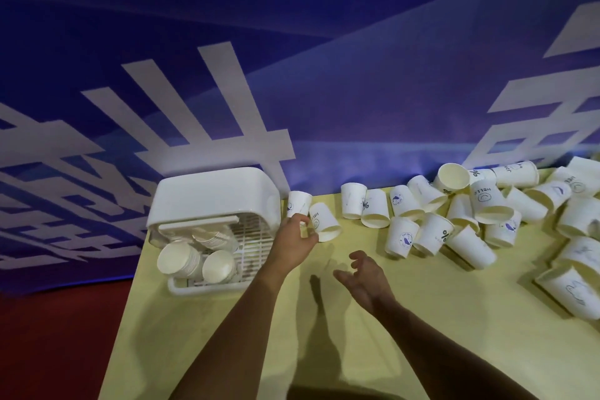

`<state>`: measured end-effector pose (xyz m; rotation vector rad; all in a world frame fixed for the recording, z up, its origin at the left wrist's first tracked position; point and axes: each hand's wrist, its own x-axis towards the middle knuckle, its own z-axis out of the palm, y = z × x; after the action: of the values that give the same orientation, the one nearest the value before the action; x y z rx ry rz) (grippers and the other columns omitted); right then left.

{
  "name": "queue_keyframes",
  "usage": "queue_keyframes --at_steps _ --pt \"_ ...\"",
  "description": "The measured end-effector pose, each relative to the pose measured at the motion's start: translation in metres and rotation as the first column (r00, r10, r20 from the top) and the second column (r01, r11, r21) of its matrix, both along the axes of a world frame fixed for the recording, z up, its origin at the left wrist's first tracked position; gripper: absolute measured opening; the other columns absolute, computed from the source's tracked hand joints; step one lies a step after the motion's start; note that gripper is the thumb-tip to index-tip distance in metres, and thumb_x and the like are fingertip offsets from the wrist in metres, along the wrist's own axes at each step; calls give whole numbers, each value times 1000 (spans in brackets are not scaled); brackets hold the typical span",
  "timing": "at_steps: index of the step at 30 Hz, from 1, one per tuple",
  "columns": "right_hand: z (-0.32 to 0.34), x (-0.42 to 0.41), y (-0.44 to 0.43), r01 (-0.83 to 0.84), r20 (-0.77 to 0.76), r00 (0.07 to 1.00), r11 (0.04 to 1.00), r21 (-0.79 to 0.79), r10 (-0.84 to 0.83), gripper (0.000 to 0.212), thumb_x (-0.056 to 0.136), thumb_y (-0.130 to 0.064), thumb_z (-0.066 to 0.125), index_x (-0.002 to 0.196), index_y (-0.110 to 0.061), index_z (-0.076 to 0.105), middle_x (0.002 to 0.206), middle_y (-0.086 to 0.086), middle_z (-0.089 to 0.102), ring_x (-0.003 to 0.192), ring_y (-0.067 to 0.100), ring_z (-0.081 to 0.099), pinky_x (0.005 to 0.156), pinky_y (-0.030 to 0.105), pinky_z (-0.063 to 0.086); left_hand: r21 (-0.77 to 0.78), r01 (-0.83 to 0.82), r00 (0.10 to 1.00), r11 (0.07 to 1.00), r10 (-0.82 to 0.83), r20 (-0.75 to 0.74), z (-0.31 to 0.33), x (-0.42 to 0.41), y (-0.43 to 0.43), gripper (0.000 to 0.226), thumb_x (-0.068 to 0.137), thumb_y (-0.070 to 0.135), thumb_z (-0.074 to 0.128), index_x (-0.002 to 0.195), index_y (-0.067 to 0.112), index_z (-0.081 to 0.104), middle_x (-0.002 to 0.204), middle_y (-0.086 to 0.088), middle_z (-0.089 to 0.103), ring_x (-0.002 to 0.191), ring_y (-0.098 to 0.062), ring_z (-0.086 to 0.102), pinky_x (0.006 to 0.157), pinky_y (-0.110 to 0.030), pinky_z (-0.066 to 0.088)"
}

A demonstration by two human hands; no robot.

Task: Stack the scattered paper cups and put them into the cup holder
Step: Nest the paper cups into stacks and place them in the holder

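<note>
Nearest, the right hand [363, 279] hovered over the yellow table [227, 351], fingers loosely spread and holding nothing. Further on, the left hand [293, 237] seemingly pinched a tilted cup [326, 221] (blurred there) just beside the cup holder [214, 198], which held stacked cups [181, 261]. Scattered cups [470, 214] lay heaped along the table's far right

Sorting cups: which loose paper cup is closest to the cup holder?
The standing paper cup beside the cup holder, just beyond the left hand; others lie farther right.
</note>
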<state>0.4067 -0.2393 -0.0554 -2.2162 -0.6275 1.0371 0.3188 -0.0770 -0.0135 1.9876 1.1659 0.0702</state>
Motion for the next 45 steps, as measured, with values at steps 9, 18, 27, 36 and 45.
queue_keyframes --at_steps 9,18,27,36,45 --pt "-19 18 55 142 -32 989 990 -18 -142 79 82 -40 72 143 -10 32 133 15 46 120 32 51 97 39 45 11 -37 988 999 38 -151 -34 37 35 85 82 25 72 154 14 26 154 -15 28 142 -32 27 117 -39 27" --pt "-42 26 99 241 -73 967 970 -29 -243 100 77 -47 78 149 -13 17 137 16 41 120 37 50 96 47 49 11 -3 970 1000 6 -244 -63 56 49 83 92 20 57 158 31 8 155 -11 24 140 -30 30 113 -39 30" --pt "-55 36 103 268 -81 959 962 -52 -272 76 76 -51 76 134 -17 40 127 7 53 111 27 58 93 44 53 -68 -87 989 994 78 -129 -79 74 56 47 98 21 47 143 36 44 135 -14 42 96 -19 46 87 -22 37" --pt "-39 49 102 375 -177 917 923 87 -356 45 83 -30 73 121 -18 52 107 -3 63 86 9 59 66 18 41 -114 -125 992 986 123 -22 -69 56 38 28 100 19 46 125 25 59 124 -16 53 98 -19 46 76 -20 35" --pt "-5 36 66 374 -60 927 910 180 -369 42 80 -28 75 109 -17 48 103 5 65 91 21 61 76 32 47 -178 -56 992 982 75 104 -31 37 12 63 97 18 53 149 46 31 133 3 50 116 -22 54 103 -41 48"
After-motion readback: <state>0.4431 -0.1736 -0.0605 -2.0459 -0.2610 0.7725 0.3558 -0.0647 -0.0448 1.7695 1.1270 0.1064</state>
